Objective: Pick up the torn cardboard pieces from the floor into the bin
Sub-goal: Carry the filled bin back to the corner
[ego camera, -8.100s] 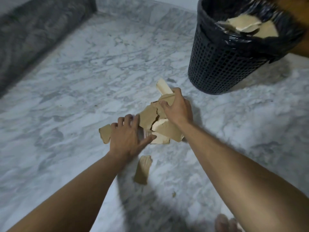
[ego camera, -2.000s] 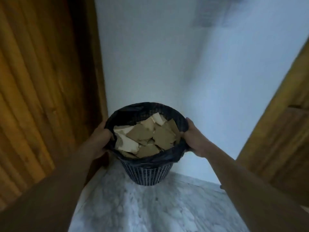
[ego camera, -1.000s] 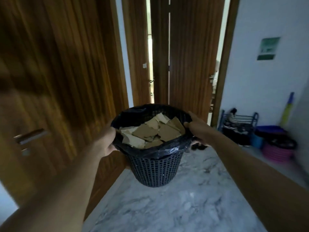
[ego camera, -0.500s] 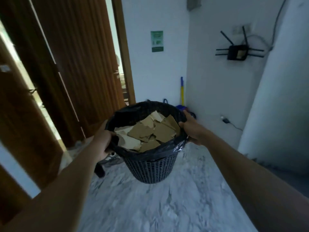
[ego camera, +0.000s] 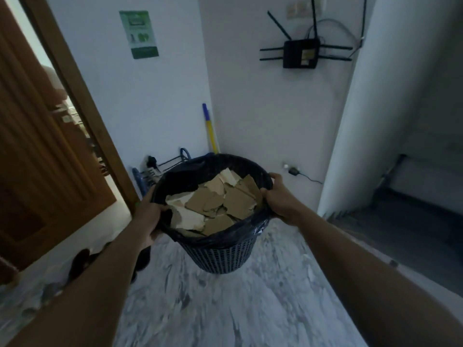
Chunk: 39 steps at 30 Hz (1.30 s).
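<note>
Marble floor (ego camera: 225, 309); bin (ego camera: 220, 256) of cardboard (ego camera: 215, 204) between left grip (ego camera: 147, 216), right grip (ego camera: 278, 199) — both clamping rim

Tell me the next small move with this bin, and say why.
Probably lower the bin straight down onto the marble floor, keeping it level. The left hand and the right hand grip its rim, it seems to hang off the ground, and cardboard pieces are heaped near the top; none show on the visible floor.

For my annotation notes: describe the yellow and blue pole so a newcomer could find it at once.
Start at the white wall corner behind the bin. The pole stands in that corner, just above the bin's far rim. It alone is yellow, tipped blue.
</note>
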Each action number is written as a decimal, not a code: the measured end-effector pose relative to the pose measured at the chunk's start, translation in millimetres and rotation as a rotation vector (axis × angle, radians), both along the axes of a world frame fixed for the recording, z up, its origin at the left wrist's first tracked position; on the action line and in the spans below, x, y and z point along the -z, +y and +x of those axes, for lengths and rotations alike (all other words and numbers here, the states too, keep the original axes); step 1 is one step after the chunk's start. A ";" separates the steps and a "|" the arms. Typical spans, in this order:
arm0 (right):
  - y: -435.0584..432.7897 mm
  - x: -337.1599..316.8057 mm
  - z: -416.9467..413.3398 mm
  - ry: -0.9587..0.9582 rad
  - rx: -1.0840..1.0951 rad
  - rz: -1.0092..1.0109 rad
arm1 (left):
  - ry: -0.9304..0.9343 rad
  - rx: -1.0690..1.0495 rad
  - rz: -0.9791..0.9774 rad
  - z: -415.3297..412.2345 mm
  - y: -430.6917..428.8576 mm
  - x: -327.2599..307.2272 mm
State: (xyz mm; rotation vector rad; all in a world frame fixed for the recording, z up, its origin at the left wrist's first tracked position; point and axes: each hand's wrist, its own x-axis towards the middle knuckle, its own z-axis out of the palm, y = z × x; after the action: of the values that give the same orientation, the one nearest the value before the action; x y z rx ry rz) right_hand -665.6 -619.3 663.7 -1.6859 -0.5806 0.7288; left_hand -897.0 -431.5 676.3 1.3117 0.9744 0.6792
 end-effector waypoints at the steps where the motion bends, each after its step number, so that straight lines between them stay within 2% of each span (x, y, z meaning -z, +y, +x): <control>1: 18.7 10.3 14.2 0.010 0.030 -0.004 | 0.012 0.037 0.012 20.3 28.1 9.5; 6: 94.9 76.0 82.0 0.066 0.257 -0.020 | 0.088 0.242 -0.004 134.9 150.6 59.6; 13: 162.9 165.9 173.6 0.156 0.525 -0.014 | 0.181 0.415 -0.006 298.7 247.4 136.1; 17: 198.3 231.1 247.6 0.137 0.650 -0.053 | 0.214 0.545 -0.011 403.1 286.7 200.8; 22: 238.6 339.7 351.3 0.099 0.707 -0.163 | 0.303 0.588 -0.022 529.1 334.2 312.4; 31: 284.9 583.5 508.2 0.077 0.873 -0.212 | 0.347 0.622 -0.069 720.2 387.0 579.3; 35: 296.6 692.6 556.5 0.020 0.936 -0.232 | 0.312 0.687 -0.019 783.6 395.6 687.5; 39: 298.4 779.8 578.5 -0.019 0.987 -0.276 | 0.306 0.746 0.021 824.4 394.3 765.6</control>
State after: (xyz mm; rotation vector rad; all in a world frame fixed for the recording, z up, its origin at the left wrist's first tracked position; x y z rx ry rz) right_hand -87.1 -320.9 -116.1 -1.9464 0.3780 0.0647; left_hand -72.5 -37.2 -89.3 1.6847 0.6320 -0.0868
